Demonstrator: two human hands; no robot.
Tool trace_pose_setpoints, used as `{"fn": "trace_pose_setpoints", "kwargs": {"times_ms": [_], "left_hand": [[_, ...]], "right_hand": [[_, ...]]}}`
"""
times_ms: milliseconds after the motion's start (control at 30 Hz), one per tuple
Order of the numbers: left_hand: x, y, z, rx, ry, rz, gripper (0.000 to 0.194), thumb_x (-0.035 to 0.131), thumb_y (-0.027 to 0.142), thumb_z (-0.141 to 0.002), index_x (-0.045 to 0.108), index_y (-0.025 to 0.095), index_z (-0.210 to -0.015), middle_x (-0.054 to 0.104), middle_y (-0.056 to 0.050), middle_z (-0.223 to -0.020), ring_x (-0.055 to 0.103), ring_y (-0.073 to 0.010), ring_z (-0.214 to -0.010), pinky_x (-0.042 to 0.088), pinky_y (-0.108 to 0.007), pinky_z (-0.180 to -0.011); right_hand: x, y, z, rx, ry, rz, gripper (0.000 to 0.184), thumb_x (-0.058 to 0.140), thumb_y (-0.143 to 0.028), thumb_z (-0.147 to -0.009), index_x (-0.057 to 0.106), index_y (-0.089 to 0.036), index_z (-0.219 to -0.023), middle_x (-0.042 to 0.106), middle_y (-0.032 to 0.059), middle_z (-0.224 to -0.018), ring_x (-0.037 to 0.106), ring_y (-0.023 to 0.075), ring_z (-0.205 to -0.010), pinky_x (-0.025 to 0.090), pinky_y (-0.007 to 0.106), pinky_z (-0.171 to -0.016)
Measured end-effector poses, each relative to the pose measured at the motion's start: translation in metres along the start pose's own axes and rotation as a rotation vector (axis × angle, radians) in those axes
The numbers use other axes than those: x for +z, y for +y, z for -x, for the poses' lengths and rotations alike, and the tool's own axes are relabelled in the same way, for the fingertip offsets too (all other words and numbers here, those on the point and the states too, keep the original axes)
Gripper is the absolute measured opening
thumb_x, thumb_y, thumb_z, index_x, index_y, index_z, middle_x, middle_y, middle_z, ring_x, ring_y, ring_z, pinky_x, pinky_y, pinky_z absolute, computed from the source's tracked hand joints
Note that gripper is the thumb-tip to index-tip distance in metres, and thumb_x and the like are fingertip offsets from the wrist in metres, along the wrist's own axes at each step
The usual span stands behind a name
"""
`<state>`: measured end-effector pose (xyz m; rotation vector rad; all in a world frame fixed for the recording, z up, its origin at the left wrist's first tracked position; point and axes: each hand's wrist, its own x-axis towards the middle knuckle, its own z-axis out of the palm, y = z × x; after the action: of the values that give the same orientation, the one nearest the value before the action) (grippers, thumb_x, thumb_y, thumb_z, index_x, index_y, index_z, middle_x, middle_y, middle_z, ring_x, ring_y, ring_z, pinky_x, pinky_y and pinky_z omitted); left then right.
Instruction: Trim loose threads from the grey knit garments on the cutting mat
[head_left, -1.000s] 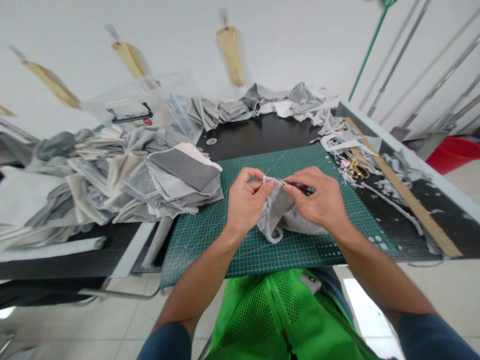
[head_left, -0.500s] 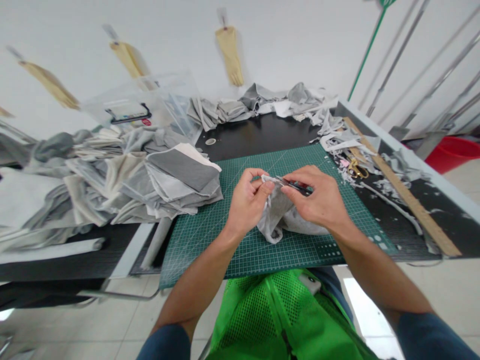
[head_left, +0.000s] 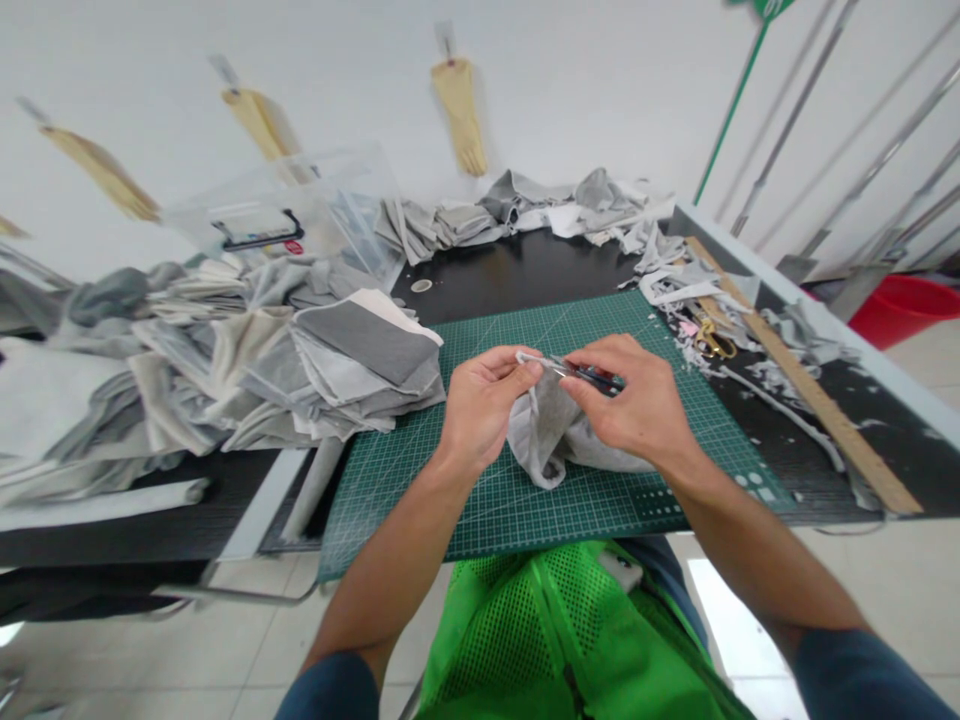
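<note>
- Pinching the top edge of a small grey fabric piece [head_left: 551, 440], the left hand [head_left: 480, 405] has its grip closed on the cloth, thumb and fingers meeting at the hem.
- The right hand [head_left: 637, 405], at 3 o'clock of the left, closes its grip on a slim red-and-dark tool [head_left: 592, 375]; the tool's tip points toward 9 o'clock and meets the fabric's upper edge.
- The fabric hangs between both hands, its lower fold resting on the green cutting mat [head_left: 465, 480], near the mat's middle.
- The mat lies on a black counter [head_left: 517, 265].
- At 9 o'clock of the hands sits a stack of grey and cream cloth pieces [head_left: 360, 365], its corner overlapping the mat.
- At 2 o'clock lie gold-handled scissors [head_left: 712, 340] among fabric scraps, with a long wooden ruler [head_left: 810, 395] just beyond.
- At 11 o'clock stands a clear plastic box [head_left: 300, 215], well apart from the hands.
</note>
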<state>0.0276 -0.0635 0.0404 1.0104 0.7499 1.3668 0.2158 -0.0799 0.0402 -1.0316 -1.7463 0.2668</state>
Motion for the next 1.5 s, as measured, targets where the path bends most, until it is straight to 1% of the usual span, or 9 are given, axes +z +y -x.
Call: {"fn": "trace_pose_setpoints", "kwargs": {"times_ms": [200, 400, 533, 667, 900, 1033, 1200, 1367, 1500], "left_hand": [[0.003, -0.002, 0.003, 0.023, -0.009, 0.021, 0.03, 0.1, 0.026, -0.071, 0.078, 0.017, -0.089, 0.081, -0.002, -0.082, 0.076, -0.0129, -0.075, 0.06, -0.026, -0.081], [0.003, -0.007, 0.005, 0.095, 0.01, -0.047, 0.034, 0.1, 0.031, -0.072, 0.074, 0.019, -0.092, 0.081, -0.001, -0.084, 0.077, -0.0136, -0.076, 0.06, -0.026, -0.079], [0.004, -0.007, 0.007, 0.11, 0.03, -0.079, 0.034, 0.099, 0.032, -0.073, 0.074, 0.019, -0.092, 0.081, 0.0, -0.082, 0.076, -0.0129, -0.074, 0.059, -0.025, -0.076], [0.006, -0.005, 0.008, 0.098, 0.028, -0.065, 0.034, 0.099, 0.03, -0.073, 0.073, 0.018, -0.091, 0.08, 0.0, -0.081, 0.075, -0.0121, -0.074, 0.059, -0.024, -0.076], [0.007, -0.003, 0.009, 0.035, 0.033, -0.07, 0.036, 0.098, 0.033, -0.073, 0.072, 0.018, -0.094, 0.08, -0.001, -0.081, 0.073, -0.0132, -0.07, 0.058, -0.027, -0.074], [0.007, -0.003, 0.009, 0.035, 0.023, -0.058, 0.038, 0.099, 0.034, -0.072, 0.071, 0.018, -0.094, 0.08, -0.001, -0.083, 0.074, -0.0138, -0.073, 0.059, -0.028, -0.078], [0.009, -0.004, 0.01, 0.026, 0.02, -0.07, 0.038, 0.099, 0.033, -0.072, 0.071, 0.019, -0.094, 0.081, -0.001, -0.082, 0.075, -0.0149, -0.075, 0.06, -0.03, -0.081], [0.009, -0.004, 0.011, 0.015, 0.01, -0.092, 0.038, 0.098, 0.034, -0.073, 0.071, 0.018, -0.093, 0.081, -0.002, -0.083, 0.075, -0.0141, -0.075, 0.058, -0.027, -0.078], [0.008, -0.004, 0.01, 0.007, 0.006, -0.103, 0.041, 0.099, 0.034, -0.073, 0.069, 0.019, -0.097, 0.081, -0.001, -0.081, 0.073, -0.013, -0.069, 0.057, -0.026, -0.073]], "right_hand": [[0.002, 0.0, 0.0, -0.015, -0.006, -0.013, 0.013, 0.079, -0.028, -0.09, 0.084, -0.026, -0.101, 0.081, 0.006, -0.097, 0.071, 0.0268, -0.092, 0.058, 0.046, -0.084], [0.003, 0.002, 0.001, -0.029, 0.005, -0.042, 0.014, 0.081, -0.027, -0.089, 0.085, -0.026, -0.102, 0.081, 0.0052, -0.097, 0.071, 0.0261, -0.093, 0.058, 0.044, -0.084], [0.003, 0.001, 0.001, -0.023, 0.015, -0.057, 0.014, 0.082, -0.026, -0.088, 0.085, -0.026, -0.102, 0.081, 0.0051, -0.096, 0.071, 0.0252, -0.092, 0.058, 0.042, -0.084], [0.004, -0.001, 0.001, -0.011, 0.024, -0.06, 0.013, 0.081, -0.026, -0.089, 0.085, -0.025, -0.101, 0.081, 0.0055, -0.096, 0.072, 0.0249, -0.092, 0.058, 0.041, -0.084], [0.004, -0.001, 0.001, -0.005, 0.039, -0.056, 0.01, 0.077, -0.026, -0.092, 0.085, -0.027, -0.098, 0.082, 0.0051, -0.095, 0.073, 0.0254, -0.092, 0.059, 0.043, -0.084], [0.003, -0.001, 0.001, 0.003, 0.016, -0.04, 0.012, 0.08, -0.029, -0.089, 0.084, -0.027, -0.1, 0.082, 0.0051, -0.097, 0.073, 0.0268, -0.094, 0.06, 0.045, -0.086], [0.003, -0.002, 0.0, 0.006, 0.015, -0.024, 0.01, 0.08, -0.029, -0.089, 0.084, -0.027, -0.099, 0.082, 0.0054, -0.097, 0.073, 0.0262, -0.094, 0.059, 0.044, -0.085], [0.003, -0.002, 0.0, 0.019, 0.023, -0.035, 0.009, 0.079, -0.027, -0.09, 0.085, -0.027, -0.097, 0.081, 0.0048, -0.094, 0.073, 0.0256, -0.092, 0.059, 0.043, -0.083], [0.003, -0.003, 0.0, 0.008, 0.029, -0.044, 0.008, 0.079, -0.028, -0.09, 0.084, -0.027, -0.096, 0.081, 0.0052, -0.094, 0.073, 0.0259, -0.092, 0.06, 0.044, -0.085]]}}
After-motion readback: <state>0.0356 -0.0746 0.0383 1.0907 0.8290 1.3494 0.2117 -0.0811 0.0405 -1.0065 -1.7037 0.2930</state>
